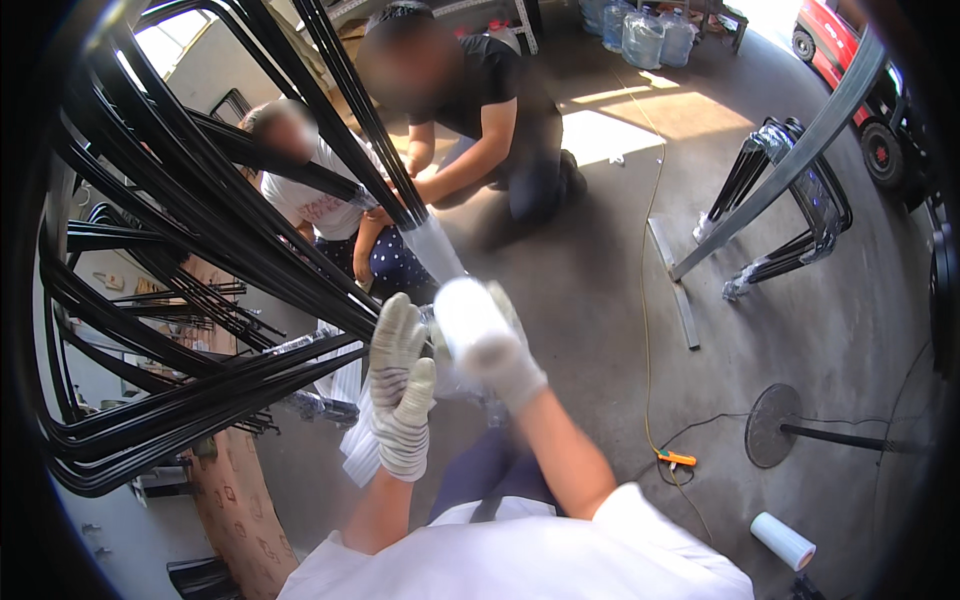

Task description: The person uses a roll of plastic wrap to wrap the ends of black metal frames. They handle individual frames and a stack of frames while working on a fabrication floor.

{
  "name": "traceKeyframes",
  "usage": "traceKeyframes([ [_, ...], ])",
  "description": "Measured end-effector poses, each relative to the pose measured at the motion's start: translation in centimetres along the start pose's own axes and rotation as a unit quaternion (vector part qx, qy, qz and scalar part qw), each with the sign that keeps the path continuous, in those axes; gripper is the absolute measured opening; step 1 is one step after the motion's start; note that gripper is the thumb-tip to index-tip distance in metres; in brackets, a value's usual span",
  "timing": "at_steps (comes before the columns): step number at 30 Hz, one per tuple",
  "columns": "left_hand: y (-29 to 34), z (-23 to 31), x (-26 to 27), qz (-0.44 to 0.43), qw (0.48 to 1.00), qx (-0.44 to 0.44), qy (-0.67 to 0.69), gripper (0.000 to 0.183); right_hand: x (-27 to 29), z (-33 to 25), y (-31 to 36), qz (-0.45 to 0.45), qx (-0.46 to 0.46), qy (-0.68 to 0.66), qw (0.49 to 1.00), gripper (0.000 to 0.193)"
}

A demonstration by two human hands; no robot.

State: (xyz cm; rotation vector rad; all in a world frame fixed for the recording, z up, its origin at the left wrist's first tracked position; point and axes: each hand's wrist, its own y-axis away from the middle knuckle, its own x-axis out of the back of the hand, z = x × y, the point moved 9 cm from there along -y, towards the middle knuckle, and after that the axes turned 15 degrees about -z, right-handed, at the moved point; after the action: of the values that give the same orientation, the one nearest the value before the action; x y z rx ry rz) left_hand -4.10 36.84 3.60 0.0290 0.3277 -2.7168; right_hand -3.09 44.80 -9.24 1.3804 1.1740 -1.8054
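A bundle of bent black metal tubes (pixel 215 265) fills my left side, its long bars running toward the middle. My left hand (pixel 402 395), in a striped pale work glove, is stretched out with fingers raised beside the lower bar ends. My gloved right hand (pixel 518 372) is wrapped round a white roll of stretch film (pixel 470 312), slightly blurred. From the roll a strip of clear film (pixel 432 250) runs up to the ends of the upper bars. Part of my right hand's grip is hidden behind the roll.
Two people, one in a black shirt (pixel 505 85) and one in a white shirt (pixel 325 195), crouch across the bars, hands at the tubes. At right stand a grey metal post (pixel 780 165) and wrapped tubes (pixel 800 220). A spare film roll (pixel 783 540), round base (pixel 772 425) and yellow cord (pixel 648 330) lie on the floor.
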Motion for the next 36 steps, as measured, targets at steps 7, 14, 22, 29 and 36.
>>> traceKeyframes([
  [7, -0.3, -2.5, 0.3, -0.023, 0.998, 0.041, 0.037, 0.050, -13.5, -5.5, -2.8, -0.129, -0.009, -0.031, 0.991, 0.061],
  [14, 1.6, -5.4, 0.3, -0.041, 0.989, 0.139, 0.030, 0.048, -0.7, -6.3, 1.2, 0.068, 0.070, -0.098, 0.990, 0.059],
  [22, 5.0, -10.2, -5.4, -0.185, 0.927, 0.317, 0.080, 0.038, 2.3, 3.1, 14.6, 0.226, -0.026, -0.195, 0.954, 0.036],
  [29, 1.7, -7.8, -13.6, -0.335, 0.919, 0.085, -0.187, 0.034, -0.7, -5.3, 17.0, 0.201, 0.076, -0.047, 0.976, 0.036],
  [36, -0.9, -6.2, -20.7, -0.439, 0.869, -0.011, -0.226, 0.042, -3.2, -10.4, 18.1, 0.000, 0.239, -0.526, 0.816, 0.044],
])
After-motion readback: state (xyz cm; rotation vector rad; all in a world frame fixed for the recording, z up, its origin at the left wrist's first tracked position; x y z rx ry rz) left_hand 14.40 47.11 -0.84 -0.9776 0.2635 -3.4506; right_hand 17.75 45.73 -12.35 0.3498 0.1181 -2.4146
